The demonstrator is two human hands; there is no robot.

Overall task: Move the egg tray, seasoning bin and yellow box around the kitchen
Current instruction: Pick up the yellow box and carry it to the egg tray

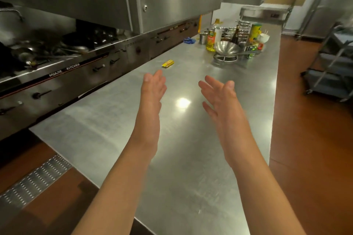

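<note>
A small yellow box (167, 63) lies flat on the steel counter (118, 120), near its stove-side edge. My left hand (152, 87) hovers over the counter just short of the box, fingers straight, holding nothing. My right hand (219, 93) is raised beside it, palm turned inward, fingers spread and empty. At the counter's far end stands a group of metal seasoning cups (232, 34) with bottles around them. No egg tray is in view.
A steel bowl (227, 48) sits on a ring stand near an oil bottle (210, 41) and a yellow can (255, 31). A stove (47, 57) with woks runs along the left under a hood. A wheeled cart (332, 63) stands on the right.
</note>
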